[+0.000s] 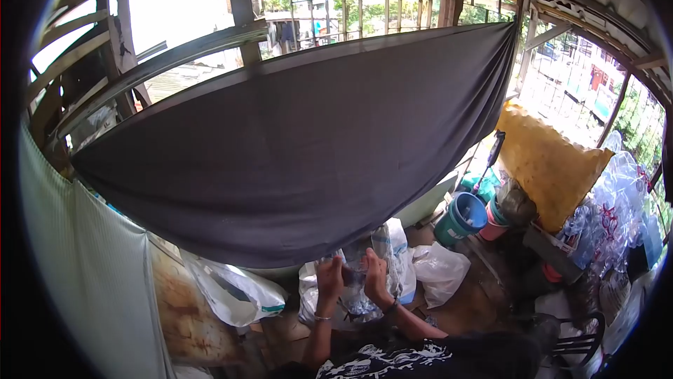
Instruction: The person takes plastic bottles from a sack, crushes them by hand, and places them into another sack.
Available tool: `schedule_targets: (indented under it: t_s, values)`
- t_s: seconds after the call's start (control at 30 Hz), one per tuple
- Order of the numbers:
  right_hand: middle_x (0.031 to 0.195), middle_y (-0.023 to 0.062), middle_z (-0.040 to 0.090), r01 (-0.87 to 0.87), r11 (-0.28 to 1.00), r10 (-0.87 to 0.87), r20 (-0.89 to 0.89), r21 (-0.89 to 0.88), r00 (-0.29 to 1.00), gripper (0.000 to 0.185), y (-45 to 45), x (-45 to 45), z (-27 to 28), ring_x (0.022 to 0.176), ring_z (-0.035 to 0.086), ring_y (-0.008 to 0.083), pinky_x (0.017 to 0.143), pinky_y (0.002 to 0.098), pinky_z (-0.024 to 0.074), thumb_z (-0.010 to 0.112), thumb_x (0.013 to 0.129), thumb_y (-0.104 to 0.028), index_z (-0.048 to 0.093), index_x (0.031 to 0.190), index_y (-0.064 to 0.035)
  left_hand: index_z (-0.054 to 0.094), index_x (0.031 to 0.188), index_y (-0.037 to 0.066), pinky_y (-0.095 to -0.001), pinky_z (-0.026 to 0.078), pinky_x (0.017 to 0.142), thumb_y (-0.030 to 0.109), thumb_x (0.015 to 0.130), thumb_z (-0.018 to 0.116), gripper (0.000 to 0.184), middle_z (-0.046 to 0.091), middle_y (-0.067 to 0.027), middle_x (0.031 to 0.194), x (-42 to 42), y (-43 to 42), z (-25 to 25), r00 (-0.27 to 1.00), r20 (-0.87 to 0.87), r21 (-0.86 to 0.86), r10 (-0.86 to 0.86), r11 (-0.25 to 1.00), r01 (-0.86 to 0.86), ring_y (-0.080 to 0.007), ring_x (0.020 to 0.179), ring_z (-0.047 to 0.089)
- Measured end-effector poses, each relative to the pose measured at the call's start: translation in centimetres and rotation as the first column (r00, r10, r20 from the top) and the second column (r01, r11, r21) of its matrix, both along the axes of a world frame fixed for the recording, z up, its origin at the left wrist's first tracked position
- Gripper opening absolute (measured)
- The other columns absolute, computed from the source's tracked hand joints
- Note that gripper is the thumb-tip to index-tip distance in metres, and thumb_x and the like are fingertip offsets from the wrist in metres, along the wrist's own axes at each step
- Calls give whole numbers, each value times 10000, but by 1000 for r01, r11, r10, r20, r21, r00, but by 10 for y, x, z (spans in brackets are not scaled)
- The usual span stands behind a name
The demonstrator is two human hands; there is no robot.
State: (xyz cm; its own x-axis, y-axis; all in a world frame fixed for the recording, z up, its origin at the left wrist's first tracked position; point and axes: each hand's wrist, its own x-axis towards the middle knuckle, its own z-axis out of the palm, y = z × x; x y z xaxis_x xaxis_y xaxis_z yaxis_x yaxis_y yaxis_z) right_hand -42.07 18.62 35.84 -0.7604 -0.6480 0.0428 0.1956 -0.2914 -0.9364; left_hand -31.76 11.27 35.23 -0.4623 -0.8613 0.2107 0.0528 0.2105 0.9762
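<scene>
Clear plastic point(355, 264), 2-handed work

It sits between the left hand point(330, 278) and right hand point(376, 278), near white sacks point(402, 260). Fingers curl; whether they pinch, I cannot tell. Handling it seems the current step; next calls for matched hands.

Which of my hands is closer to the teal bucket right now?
Right. The right hand is left of the teal bucket in view; the left hand is farther left.

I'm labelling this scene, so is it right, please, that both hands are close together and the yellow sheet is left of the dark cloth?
Not quite: the head view shows the yellow sheet right of the dark cloth. The left hand and right hand are indeed close together.
</scene>
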Motion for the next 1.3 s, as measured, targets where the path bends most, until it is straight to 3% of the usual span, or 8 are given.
schedule_targets:
  t_s: [0.1, 0.33, 0.43, 0.5, 0.83, 0.97, 1.2, 1.3]
  values:
    - [582, -79, 361, -11, 996, 12, -9, 88, 1000, 538, 1, -21, 20, 548, 294, 38, 485, 281, 215, 532, 992, -440, 374, 583, -126, 617, 712, -15, -279, 365, 538, 395, 973, 617, 486, 538, 23, 614, -21, -14, -12, 984, -165, 219, -67, 970, 102, -62, 597, 463]
    - [655, -74, 394, 181, 975, -220, 415, 133, 883, 522, -21, -102, -9, 613, 310, 40, 524, 270, 233, 526, 990, -487, 394, 635, -129, 646, 809, 0, -308, 455, 642, 295, 929, 693, 322, 614, -23, 668, -73, 26, -32, 963, -54, -280, 264, 922, -268, -134, 648, 565]
    - [666, -17, 433, 68, 979, -68, -4, 190, 998, 585, -13, -98, -6, 640, 360, 82, 548, 318, 309, 395, 1033, -509, 457, 683, -44, 633, 832, -36, -345, 470, 685, 234, 927, 682, 290, 647, -88, 698, -80, 34, -54, 919, -164, 136, 358, 931, -339, -178, 697, 587]
    - [652, 44, 479, 10, 900, 104, -236, 436, 966, 665, 2, -88, -7, 641, 417, 119, 562, 361, 370, 319, 1046, -519, 503, 750, 48, 621, 833, -62, -361, 472, 683, 228, 935, 664, 310, 655, -132, 733, -88, 28, -50, 845, -107, 2, 523, 850, -526, -198, 695, 595]
    - [617, -11, 437, -185, 904, 197, 7, 385, 980, 669, -8, -99, -48, 620, 394, 72, 515, 329, 336, 360, 1029, -557, 473, 654, -15, 632, 958, -113, -452, 458, 825, 372, 1024, 452, 521, 662, -269, 1013, -87, -4, -62, 923, 92, 262, 375, 885, -386, -401, 945, 624]
    - [639, -43, 399, -148, 956, 153, 1, 254, 988, 588, -21, -113, -38, 621, 351, 50, 524, 282, 323, 382, 1034, -537, 424, 683, -68, 653, 955, -57, -434, 470, 765, 382, 981, 539, 455, 676, -240, 918, -87, -2, -87, 806, 338, -293, 486, 868, -401, -327, 875, 659]
    - [704, 46, 500, -63, 957, 122, -194, 284, 973, 511, -16, -84, -39, 701, 435, 99, 594, 342, 389, 402, 1053, -431, 529, 849, 21, 635, 800, -38, -423, 458, 655, 342, 998, 535, 441, 656, -201, 746, -77, 30, -61, 869, -22, 177, 495, 857, -484, -284, 678, 631]
    - [624, 109, 476, -44, 903, 129, -173, 428, 976, 551, 1, -45, -41, 634, 463, 138, 573, 395, 406, 376, 1054, -428, 544, 831, 47, 623, 825, -65, -428, 435, 642, 362, 1019, 500, 484, 630, -177, 701, -68, 17, -68, 768, 99, -126, 633, 774, -621, -293, 656, 599]
